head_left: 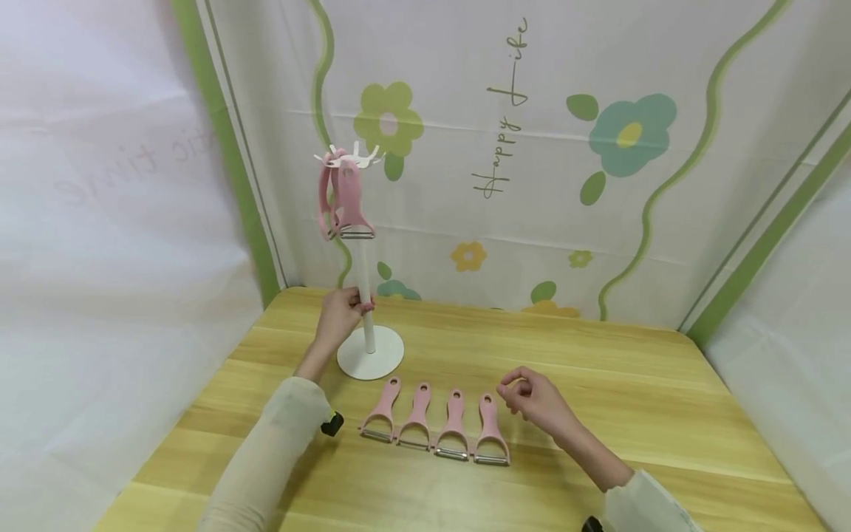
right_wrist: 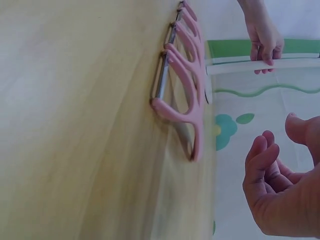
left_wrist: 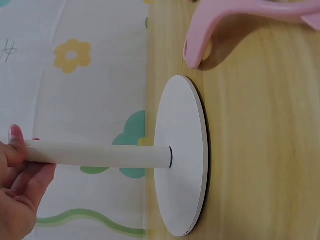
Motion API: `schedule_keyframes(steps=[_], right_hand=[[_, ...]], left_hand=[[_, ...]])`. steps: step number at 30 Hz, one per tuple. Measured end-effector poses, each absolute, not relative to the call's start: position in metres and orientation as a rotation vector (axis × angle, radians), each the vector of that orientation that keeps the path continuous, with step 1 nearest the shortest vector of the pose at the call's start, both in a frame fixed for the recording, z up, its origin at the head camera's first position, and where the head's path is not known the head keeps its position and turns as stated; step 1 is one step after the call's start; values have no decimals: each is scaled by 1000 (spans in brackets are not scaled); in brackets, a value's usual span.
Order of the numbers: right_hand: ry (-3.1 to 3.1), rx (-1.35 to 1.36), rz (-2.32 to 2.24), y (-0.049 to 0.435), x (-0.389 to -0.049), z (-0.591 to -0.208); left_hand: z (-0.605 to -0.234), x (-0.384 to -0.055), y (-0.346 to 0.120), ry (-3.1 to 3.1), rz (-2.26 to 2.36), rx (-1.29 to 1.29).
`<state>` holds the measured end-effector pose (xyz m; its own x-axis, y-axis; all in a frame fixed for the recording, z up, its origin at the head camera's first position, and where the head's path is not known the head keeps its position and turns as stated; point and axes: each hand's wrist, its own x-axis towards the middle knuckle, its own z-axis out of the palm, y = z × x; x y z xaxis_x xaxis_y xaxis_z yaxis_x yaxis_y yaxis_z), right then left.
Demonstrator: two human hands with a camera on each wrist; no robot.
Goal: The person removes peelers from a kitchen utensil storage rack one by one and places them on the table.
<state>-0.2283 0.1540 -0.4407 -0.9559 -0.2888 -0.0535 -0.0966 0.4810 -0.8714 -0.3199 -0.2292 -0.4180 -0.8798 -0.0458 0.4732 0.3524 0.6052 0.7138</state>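
Observation:
My left hand point(head_left: 339, 318) grips the white pole point(left_wrist: 95, 154) of an upright stand, thumb and fingers around it above the round white base point(head_left: 387, 363). Pink peelers point(head_left: 349, 193) hang from the hooks point(head_left: 359, 159) on the stand's top, on its left and front side. Several more pink peelers lie in a row on the table in front of the base, handles pointing away from me. The rightmost peeler point(head_left: 489, 421) is nearest to my right hand point(head_left: 535, 400), which hovers beside its handle end. In the right wrist view, that hand's fingers are loosely bent with nothing between them.
The wooden table point(head_left: 598, 473) has a white curtain point(head_left: 439, 222) with flowers and lettering behind its far edge. More white cloth point(head_left: 120, 281) hangs along the left side, and another sheet along the right.

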Motion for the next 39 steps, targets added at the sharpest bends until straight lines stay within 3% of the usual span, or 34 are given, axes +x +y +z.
schedule_keyframes(steps=[10,27,39], right_hand=[[2525,-419,-1465,139,-232,-429],[2504,-586,-1666,78,-248,-383],[2428,-776,-1834,39,-263,-343]], left_hand=[[-416,-318,-230,-2413,-1225,-173],[-409,-324,-247,-2545,-1358,-472],[-404,-325,-237,-2560,-1277,-372]])
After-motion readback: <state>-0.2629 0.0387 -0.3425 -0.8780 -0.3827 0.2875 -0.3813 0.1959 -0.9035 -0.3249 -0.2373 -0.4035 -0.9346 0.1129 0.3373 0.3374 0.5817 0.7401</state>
